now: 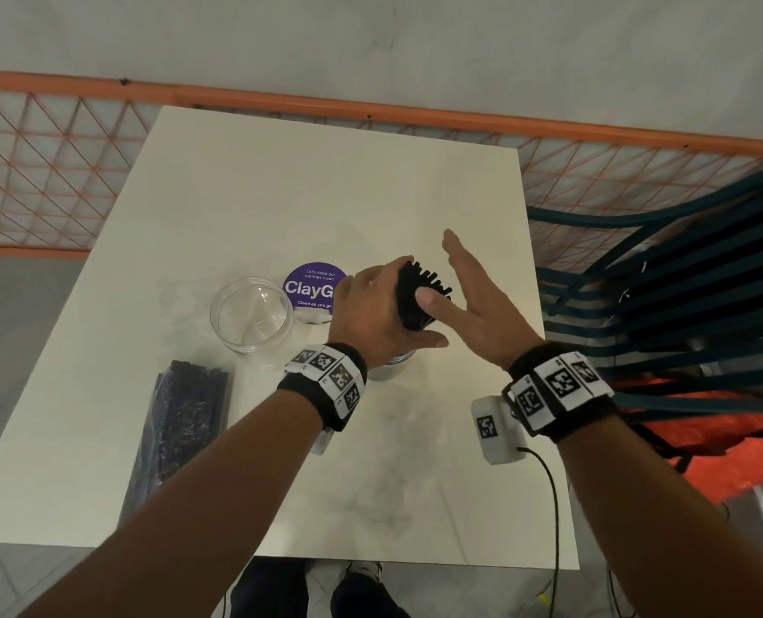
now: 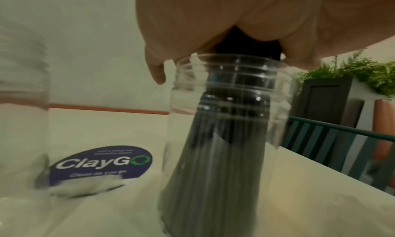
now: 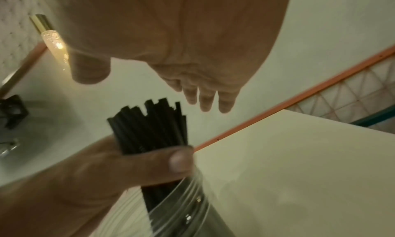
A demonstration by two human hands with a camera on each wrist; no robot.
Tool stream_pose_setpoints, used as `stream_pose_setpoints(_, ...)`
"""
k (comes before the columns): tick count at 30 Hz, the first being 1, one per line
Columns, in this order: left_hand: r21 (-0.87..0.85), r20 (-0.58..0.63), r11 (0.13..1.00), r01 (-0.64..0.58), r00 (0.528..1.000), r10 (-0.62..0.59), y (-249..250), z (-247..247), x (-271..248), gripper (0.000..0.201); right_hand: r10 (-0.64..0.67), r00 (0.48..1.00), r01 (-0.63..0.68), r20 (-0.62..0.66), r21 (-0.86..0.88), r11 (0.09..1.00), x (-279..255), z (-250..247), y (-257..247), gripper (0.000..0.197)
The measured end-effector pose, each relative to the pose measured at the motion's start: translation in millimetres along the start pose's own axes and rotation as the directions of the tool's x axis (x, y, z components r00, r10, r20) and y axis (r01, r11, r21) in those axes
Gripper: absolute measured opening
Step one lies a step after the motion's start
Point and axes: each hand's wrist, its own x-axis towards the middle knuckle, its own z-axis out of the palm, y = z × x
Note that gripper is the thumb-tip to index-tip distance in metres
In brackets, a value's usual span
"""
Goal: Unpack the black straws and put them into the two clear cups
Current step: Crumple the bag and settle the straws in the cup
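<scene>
left hand (image 1: 373, 312) gripping straws (image 1: 417, 296), table edge (image 1: 532, 278) near

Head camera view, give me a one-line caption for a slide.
Left hand grips a bundle of black straws standing in a clear cup; right hand open beside.

Straw bundle (image 1: 419, 296) in right cup (image 2: 230, 139); empty cup (image 1: 252, 323) left; straw pack (image 1: 183, 417) front-left

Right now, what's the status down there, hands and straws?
Left hand gripping black straws, bundle standing in clear cup. Right hand open beside them. Second cup empty; packet lying left. Nothing blocking.
</scene>
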Motion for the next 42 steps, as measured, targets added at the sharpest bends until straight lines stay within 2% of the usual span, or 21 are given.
stream_pose_setpoints(4, 0.164, -0.094, 0.986, 0.001, 0.995, 0.015, 16.1, 6.0, 1.9, 0.049, -0.095, 0.995, 0.095, 0.013, -0.246, 0.965, 13.0, 20.3, -12.0, 0.071)
stream_pose_setpoints(6, 0.203, -0.086, 0.979, 0.028, 0.996, -0.011, 20.5, 2.3, 2.0, 0.037, -0.089, 0.996, 0.077, -0.018, -0.360, 0.930, 19.8, 25.8, -12.6, 0.065)
stream_pose_setpoints(8, 0.215, -0.089, 0.975, 0.049, 0.996, -0.030, 20.7, -1.0, 1.5, 0.037, -0.144, 0.988, 0.098, -0.058, -0.481, 0.871, 23.9, 28.3, -13.9, 0.063)
stream_pose_setpoints(10, 0.228, -0.086, 0.973, 0.046, 0.996, -0.027, 19.8, -3.3, 0.9, 0.038, -0.192, 0.980, 0.135, -0.058, -0.517, 0.845, 27.3, 30.0, -15.6, 0.064)
stream_pose_setpoints(13, 0.242, -0.025, 0.970, 0.032, 0.999, -0.027, 17.5, -3.1, -1.1, 0.054, -0.144, 0.989, 0.115, -0.023, -0.484, 0.867, 29.8, 32.2, -17.6, 0.054)
stream_pose_setpoints(19, 0.144, -0.063, 0.988, 0.049, 0.997, -0.040, 4.2, -2.5, 1.3, 0.071, -0.113, 0.993, 0.080, -0.043, -0.469, 0.880, 34.2, 34.2, -21.9, 0.051)
stream_pose_setpoints(23, 0.114, -0.076, 0.993, 0.006, 0.997, 0.003, 0.7, -4.2, 0.7, 0.068, -0.113, 0.993, 0.077, -0.044, -0.487, 0.870, 32.5, 34.1, -22.5, 0.056)
stream_pose_setpoints(28, 0.124, -0.046, 0.991, -0.055, 0.997, 0.061, 0.4, -3.4, 0.8, 0.058, -0.194, 0.977, 0.117, -0.085, -0.546, 0.829, 29.7, 34.3, -23.9, 0.061)
stream_pose_setpoints(32, 0.130, -0.035, 0.990, -0.057, 0.997, 0.062, -1.5, 1.0, 0.3, 0.063, -0.112, 0.993, 0.074, -0.044, -0.518, 0.852, 26.8, 35.0, -26.1, 0.060)
stream_pose_setpoints(35, 0.120, -0.032, 0.992, -0.044, 0.998, 0.048, 2.2, -1.5, -1.8, 0.056, -0.085, 0.996, 0.060, -0.029, -0.490, 0.870, 27.6, 33.8, -26.2, 0.057)
stream_pose_setpoints(42, 0.063, -0.050, 0.995, -0.081, 0.995, 0.084, 5.3, -5.2, -2.6, 0.073, -0.115, 0.990, 0.074, -0.078, -0.406, 0.911, 25.9, 28.5, -27.1, 0.063)
